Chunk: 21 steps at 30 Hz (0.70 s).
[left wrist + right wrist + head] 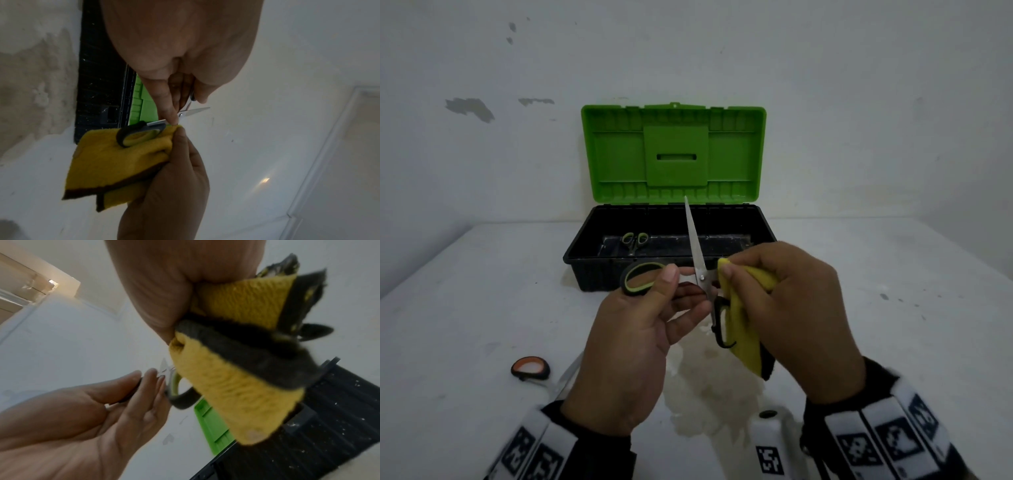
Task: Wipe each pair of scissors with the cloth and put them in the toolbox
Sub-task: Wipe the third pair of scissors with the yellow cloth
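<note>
My left hand (654, 308) pinches a pair of green-and-black scissors (697, 253) near the pivot, blades spread, one blade pointing up toward the toolbox lid. One handle loop (641, 278) sticks out left of my thumb, the other (139, 134) lies against the cloth. My right hand (784, 301) grips a folded yellow cloth (743, 329) with a dark edge, pressed against the scissors beside the pivot. The cloth (232, 386) covers part of the lower handle. A small green-handled pair (635, 241) lies inside the black toolbox (585, 263).
The toolbox stands open at the back of the white table (465, 308), its green lid (674, 154) upright against the wall. An orange-and-black pair of scissors (530, 368) lies on the table at my left, partly hidden by my left wrist.
</note>
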### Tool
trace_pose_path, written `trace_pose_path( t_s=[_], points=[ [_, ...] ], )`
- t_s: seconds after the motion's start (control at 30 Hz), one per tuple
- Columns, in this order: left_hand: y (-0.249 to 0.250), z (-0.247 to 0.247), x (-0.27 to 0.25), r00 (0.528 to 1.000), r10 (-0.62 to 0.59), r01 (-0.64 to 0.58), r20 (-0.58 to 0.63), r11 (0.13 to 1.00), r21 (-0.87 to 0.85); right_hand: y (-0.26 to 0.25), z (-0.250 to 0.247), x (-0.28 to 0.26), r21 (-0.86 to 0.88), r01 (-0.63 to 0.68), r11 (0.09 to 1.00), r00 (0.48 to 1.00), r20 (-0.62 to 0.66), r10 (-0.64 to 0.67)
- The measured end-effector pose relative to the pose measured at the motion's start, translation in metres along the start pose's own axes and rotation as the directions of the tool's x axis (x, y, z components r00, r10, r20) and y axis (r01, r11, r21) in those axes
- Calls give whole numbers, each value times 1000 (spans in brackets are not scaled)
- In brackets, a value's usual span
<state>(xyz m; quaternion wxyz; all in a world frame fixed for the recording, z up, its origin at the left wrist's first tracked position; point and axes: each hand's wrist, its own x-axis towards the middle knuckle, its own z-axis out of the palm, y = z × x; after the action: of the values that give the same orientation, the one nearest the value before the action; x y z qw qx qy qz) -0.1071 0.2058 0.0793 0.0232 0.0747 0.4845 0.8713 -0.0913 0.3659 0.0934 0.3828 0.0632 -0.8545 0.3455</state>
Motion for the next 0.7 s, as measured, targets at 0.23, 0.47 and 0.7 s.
trace_pose_path(
  t_s=[0.23, 0.47, 0.7],
  points=[
    [-8, 2, 6, 998, 63, -64, 19, 996, 68, 10, -2, 13, 71, -192, 979, 980, 67, 188],
    [-8, 2, 4, 986, 156, -162, 52, 974, 158, 10, 0, 10, 53, -167, 985, 983, 90, 162],
    [-9, 2, 1, 990, 138, -142, 38, 978, 153, 44, -18, 14, 37, -292, 956, 953, 95, 287]
  ],
)
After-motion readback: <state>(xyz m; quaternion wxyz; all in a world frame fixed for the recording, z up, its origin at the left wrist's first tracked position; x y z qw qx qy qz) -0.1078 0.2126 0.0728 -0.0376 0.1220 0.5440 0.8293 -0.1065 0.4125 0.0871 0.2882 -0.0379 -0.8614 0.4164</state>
